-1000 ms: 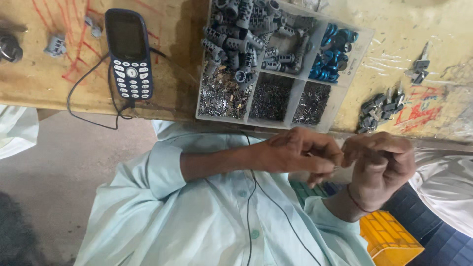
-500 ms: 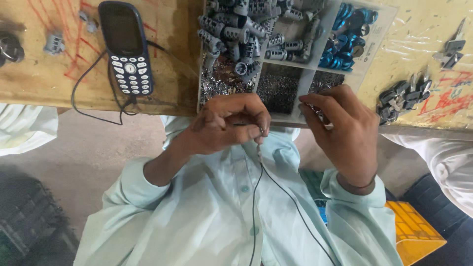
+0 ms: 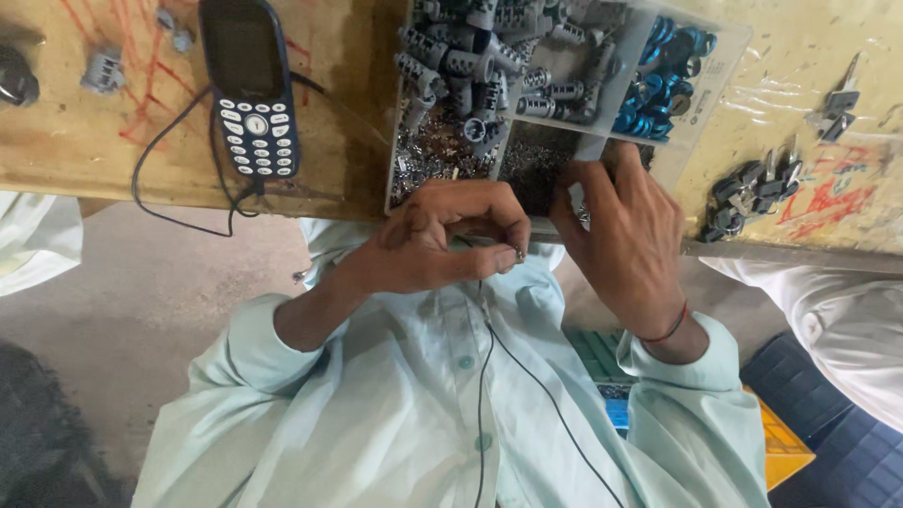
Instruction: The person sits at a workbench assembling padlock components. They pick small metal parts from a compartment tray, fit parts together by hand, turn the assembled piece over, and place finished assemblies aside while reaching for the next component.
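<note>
Now my left hand (image 3: 442,240) is curled almost into a fist just at the near edge of the wooden table (image 3: 85,141), and its thumb and first fingers are pinched together on a very small metal part (image 3: 519,254); the part is so small that I cannot tell its shape. My right hand (image 3: 625,235) reaches over the near rim of the clear plastic tray (image 3: 724,66), with the fingers half bent and the tips down in the compartment of tiny dark screws (image 3: 531,165). I cannot tell if these fingers already have something between them. Next to it is a compartment of small silver pieces (image 3: 433,155), and behind are grey cylinder parts (image 3: 480,56) and blue rings (image 3: 668,75). A dark keypad phone (image 3: 249,89) lies on the table at the left side, its cable (image 3: 165,202) looping near it. Some dark metal clips (image 3: 752,193) lie at the right.
</note>
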